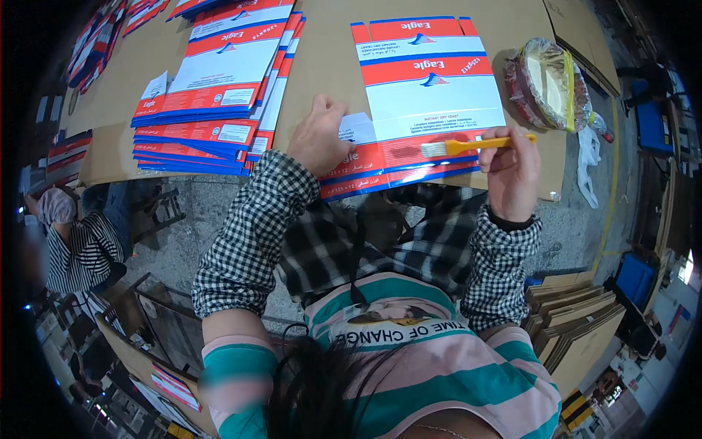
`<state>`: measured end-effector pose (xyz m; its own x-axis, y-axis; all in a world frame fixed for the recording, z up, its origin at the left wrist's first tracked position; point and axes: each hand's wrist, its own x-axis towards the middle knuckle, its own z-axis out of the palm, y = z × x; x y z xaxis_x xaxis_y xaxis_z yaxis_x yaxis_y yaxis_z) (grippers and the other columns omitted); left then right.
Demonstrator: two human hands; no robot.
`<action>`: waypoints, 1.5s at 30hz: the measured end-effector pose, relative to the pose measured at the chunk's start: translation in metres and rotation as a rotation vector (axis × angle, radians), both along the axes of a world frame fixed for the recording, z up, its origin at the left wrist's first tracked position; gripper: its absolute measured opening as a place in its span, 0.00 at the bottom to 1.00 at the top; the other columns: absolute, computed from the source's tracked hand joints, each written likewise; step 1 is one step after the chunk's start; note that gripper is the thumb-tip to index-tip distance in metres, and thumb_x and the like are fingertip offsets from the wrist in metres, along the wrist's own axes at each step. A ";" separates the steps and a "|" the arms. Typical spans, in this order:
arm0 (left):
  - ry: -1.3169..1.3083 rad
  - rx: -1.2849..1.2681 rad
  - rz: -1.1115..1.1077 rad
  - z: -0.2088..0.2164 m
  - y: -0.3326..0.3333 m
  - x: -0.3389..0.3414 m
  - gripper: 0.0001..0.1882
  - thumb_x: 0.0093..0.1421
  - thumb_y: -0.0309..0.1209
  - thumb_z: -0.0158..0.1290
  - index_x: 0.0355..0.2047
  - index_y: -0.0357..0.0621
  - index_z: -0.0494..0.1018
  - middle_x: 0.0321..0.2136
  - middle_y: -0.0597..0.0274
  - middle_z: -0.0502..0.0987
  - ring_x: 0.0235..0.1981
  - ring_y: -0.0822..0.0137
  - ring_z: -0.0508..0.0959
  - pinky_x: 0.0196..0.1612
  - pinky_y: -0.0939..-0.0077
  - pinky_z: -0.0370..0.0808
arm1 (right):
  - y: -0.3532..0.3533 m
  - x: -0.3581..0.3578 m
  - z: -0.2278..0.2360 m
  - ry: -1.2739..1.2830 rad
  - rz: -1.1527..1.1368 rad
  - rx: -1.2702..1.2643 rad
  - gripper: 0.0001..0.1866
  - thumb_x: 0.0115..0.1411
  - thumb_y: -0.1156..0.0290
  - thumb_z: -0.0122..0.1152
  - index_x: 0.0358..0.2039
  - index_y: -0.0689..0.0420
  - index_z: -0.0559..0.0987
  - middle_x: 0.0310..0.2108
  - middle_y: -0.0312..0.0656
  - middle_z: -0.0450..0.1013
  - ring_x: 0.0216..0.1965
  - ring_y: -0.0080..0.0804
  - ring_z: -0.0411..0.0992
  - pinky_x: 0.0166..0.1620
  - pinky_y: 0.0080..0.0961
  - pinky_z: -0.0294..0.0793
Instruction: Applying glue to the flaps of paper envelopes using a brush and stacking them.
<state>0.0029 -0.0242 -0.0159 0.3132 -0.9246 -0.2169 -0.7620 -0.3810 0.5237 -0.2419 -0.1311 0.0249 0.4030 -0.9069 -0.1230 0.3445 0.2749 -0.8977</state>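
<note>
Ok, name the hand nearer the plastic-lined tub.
Right: the right hand, holding a paintbrush, is just this side of the tub; the left hand is farther left, at the flat carton's left flap.

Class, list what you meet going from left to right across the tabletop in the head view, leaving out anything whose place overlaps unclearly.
Pile of printed cartons → left hand → flat carton → plastic-wrapped tub.

A: Carton blank [431,99] and brush handle [466,145]?
B: Blank: smooth printed card, glossy along the near flap [424,175]. Handle: smooth, seemingly plastic, though small in view.
A: Tub wrapping [522,95] and sleeves [245,227]?
B: Wrapping: crinkled, shiny film. Sleeves: matt woven cloth.
</note>
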 end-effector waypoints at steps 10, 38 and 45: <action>0.292 -0.067 0.139 0.003 0.003 -0.005 0.12 0.49 0.24 0.55 0.34 0.38 0.69 0.32 0.52 0.72 0.33 0.57 0.76 0.35 0.69 0.74 | -0.010 0.029 -0.005 0.024 0.015 0.119 0.10 0.62 0.67 0.46 0.31 0.61 0.69 0.29 0.48 0.73 0.23 0.23 0.70 0.28 0.18 0.69; 0.483 -0.706 0.252 -0.039 0.028 -0.005 0.11 0.49 0.13 0.39 0.26 0.34 0.71 0.31 0.52 0.75 0.34 0.64 0.75 0.40 0.76 0.70 | -0.004 0.062 -0.034 0.204 0.174 0.158 0.10 0.63 0.68 0.44 0.33 0.63 0.69 0.30 0.46 0.73 0.23 0.22 0.70 0.27 0.17 0.71; 0.485 -0.712 0.248 -0.039 0.027 -0.006 0.10 0.49 0.13 0.39 0.26 0.34 0.70 0.31 0.53 0.75 0.34 0.63 0.75 0.41 0.76 0.70 | -0.006 0.062 -0.037 0.217 0.210 0.167 0.11 0.64 0.68 0.44 0.33 0.63 0.70 0.30 0.45 0.74 0.22 0.22 0.70 0.27 0.16 0.71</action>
<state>-0.0026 0.0032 -0.0552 0.5448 -0.8086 0.2221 -0.3349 0.0330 0.9417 -0.1797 -0.1369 -0.0118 0.5265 -0.7673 -0.3662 0.0706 0.4687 -0.8805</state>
